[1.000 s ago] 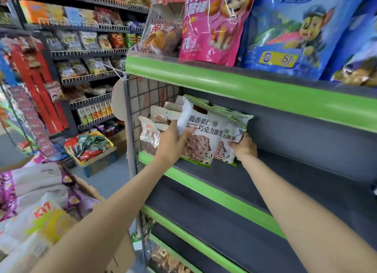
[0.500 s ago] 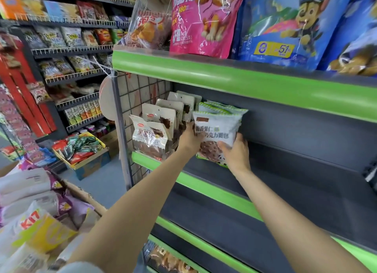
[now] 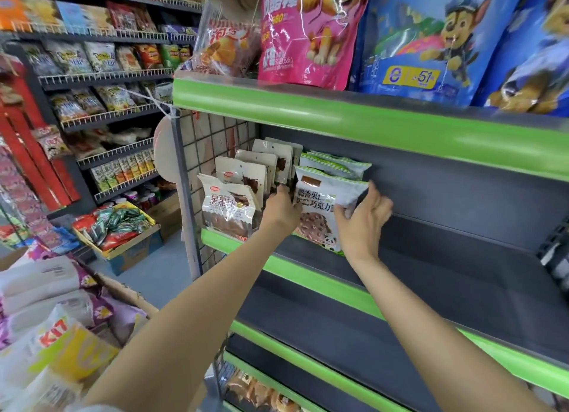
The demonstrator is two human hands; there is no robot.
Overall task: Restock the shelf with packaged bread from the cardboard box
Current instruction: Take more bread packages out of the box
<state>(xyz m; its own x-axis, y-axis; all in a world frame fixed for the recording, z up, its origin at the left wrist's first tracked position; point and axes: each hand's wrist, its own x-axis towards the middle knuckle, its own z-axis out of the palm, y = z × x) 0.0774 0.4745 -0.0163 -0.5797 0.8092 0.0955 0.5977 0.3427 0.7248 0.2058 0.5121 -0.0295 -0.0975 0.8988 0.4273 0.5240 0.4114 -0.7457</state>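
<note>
Both hands are up at the shelf in the head view, a little apart, and I've got them on either side of one bread pack. Left hand sits at the pack's left edge with fingers curled in against it; I can't make out the fingertips, they're tucked behind the edge. Right hand pinches the right edge, thumb on the front face, fingers wrapped round the back. Between them the chocolate bread pack stands upright on the grey shelf, its bottom near the green front strip. Just behind my right hand's fingertips stand more green-trimmed bread packs in a row. Just left of my left hand is a file of white and brown pouches. Down below my left forearm, the cardboard box shows its rim, with more packaged bread piled inside.
</note>
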